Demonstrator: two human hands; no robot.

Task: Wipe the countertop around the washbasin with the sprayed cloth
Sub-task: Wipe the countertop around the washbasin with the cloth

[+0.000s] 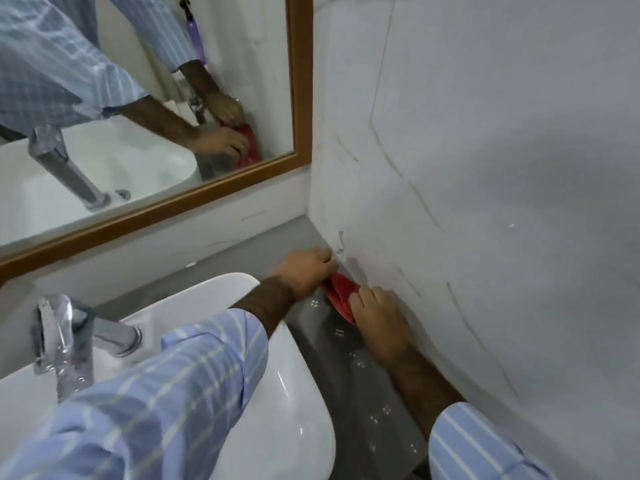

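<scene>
A red cloth (338, 295) lies bunched on the grey countertop (349, 368), pressed into the corner where the counter meets the right wall. My left hand (304, 271) reaches over the white washbasin (284, 386) and grips the cloth's far end. My right hand (377, 317) presses down on its near end, right against the wall. Most of the cloth is hidden under the two hands.
A chrome tap (65, 341) stands at the basin's back left. A wood-framed mirror (173, 206) hangs on the back wall and reflects both hands. The marble-patterned right wall (485, 168) closely borders the narrow counter strip, which glistens with light spots.
</scene>
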